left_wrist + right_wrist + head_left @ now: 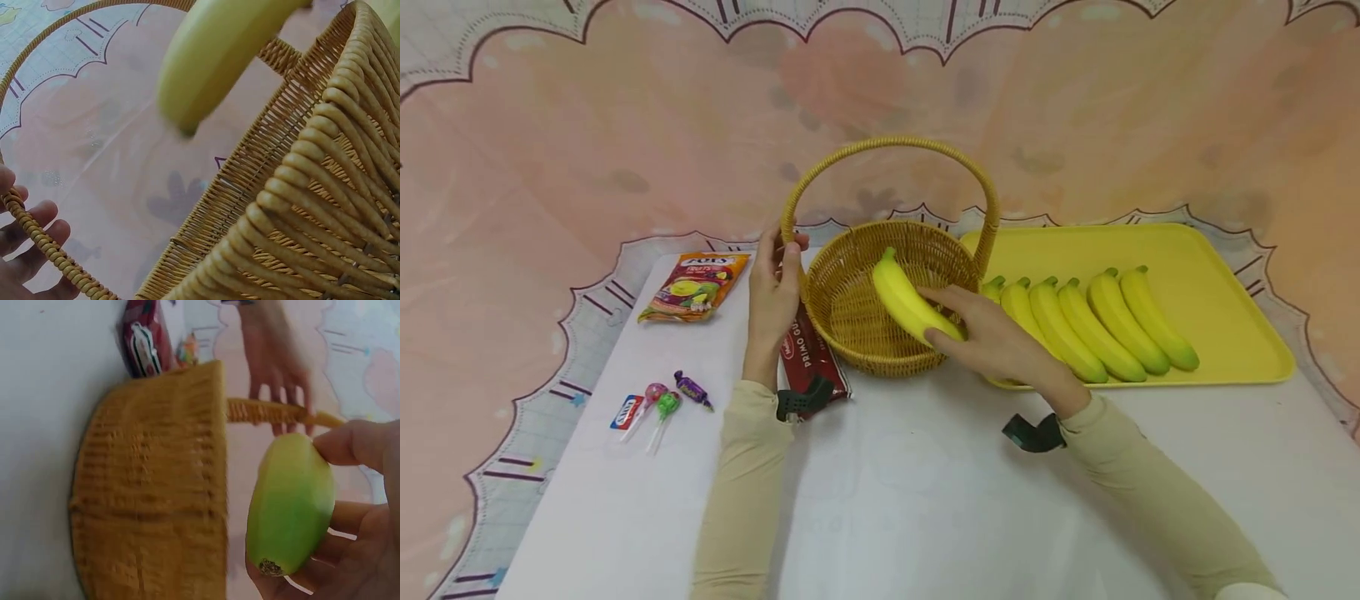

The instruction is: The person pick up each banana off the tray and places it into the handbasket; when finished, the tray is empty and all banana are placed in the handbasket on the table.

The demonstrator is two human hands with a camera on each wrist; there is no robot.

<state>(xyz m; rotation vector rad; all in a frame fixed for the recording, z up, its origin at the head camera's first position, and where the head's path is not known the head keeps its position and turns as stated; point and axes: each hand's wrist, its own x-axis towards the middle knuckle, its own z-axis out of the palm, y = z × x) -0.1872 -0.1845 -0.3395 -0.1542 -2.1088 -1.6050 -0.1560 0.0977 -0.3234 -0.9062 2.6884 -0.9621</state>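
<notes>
A yellow banana [910,302] is in my right hand [992,333], pinched between thumb and fingers above the opening of a round wicker basket [891,364]. The right wrist view shows the green end of the banana [290,506] close up, beside the basket's rim. My left hand [772,292] grips the left side of the basket's tall arched handle [887,142]. Its fingertips pass round the handle [47,244] in the left wrist view. The part of the basket's inside that shows holds nothing.
Several bananas [1101,333] lie in a row on a yellow tray [1232,308] at right. A dark red packet [812,358] lies by the basket's left side. Farther left are an orange candy bag [695,287], lollipops [667,405] and a purple-wrapped candy [692,389].
</notes>
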